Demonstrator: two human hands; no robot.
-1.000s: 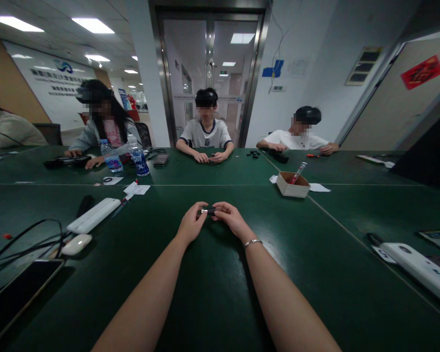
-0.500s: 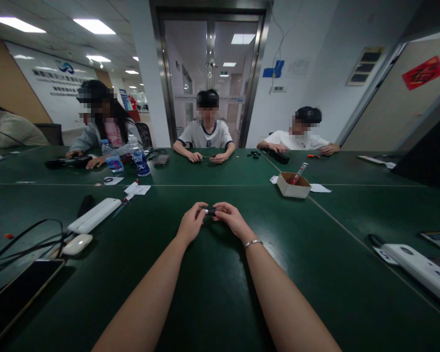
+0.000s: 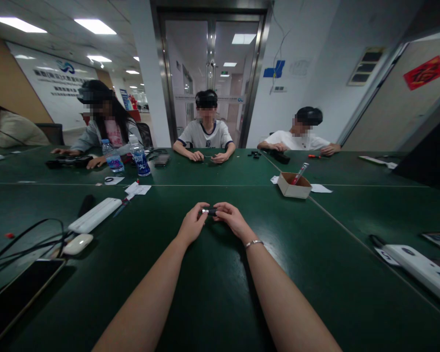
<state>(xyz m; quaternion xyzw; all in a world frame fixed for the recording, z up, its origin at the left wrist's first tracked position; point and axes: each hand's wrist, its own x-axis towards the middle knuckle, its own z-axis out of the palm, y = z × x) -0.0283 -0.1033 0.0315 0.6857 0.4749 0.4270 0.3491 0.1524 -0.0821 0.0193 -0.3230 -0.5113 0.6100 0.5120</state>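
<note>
My left hand (image 3: 191,226) and my right hand (image 3: 231,220) meet over the green table (image 3: 212,288), both pinched on one small dark object with a shiny metal end (image 3: 209,211). The left fingers grip its metal end, the right fingers its dark body. Both forearms rest low over the tabletop. A thin bracelet sits on my right wrist. The object is too small to name.
A white power strip (image 3: 94,214), a white mouse (image 3: 77,243), black cables and a dark tablet (image 3: 16,298) lie at the left. A small cardboard box (image 3: 293,185) stands at the right, another white power strip (image 3: 421,270) further right. Several people sit across the table with two water bottles (image 3: 138,155).
My hands stay in the same place on the small object. The person opposite has shifted their hands slightly on the far side of the table.
</note>
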